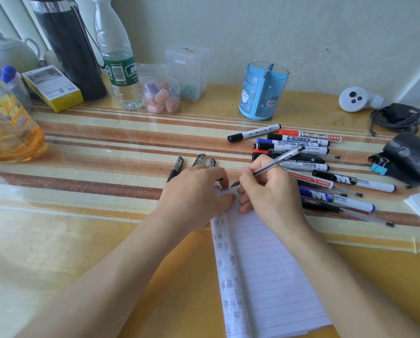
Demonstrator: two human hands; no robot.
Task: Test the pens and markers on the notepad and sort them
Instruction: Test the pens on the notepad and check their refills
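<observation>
Leaning over striped table [94,147], you work at its near centre. Lined notepad [265,276] lies there, top end under both your hands. Pile of markers [309,152] sits just right of it. Left hand [194,193] bears on pad's top left corner, fingers bent; pressing or pinching, cannot tell. Right hand [270,189] grips clear pen [279,159], tip on paper. Three dark pens [199,161] lie just beyond left hand.

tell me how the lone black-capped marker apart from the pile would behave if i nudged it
The black-capped marker has a round barrel and lies alone on the glossy table cover, so a sideways nudge would probably roll it. It looks like stiff plastic, likely light and easy to pinch. Its cap is on, so it shouldn't smear.
</observation>
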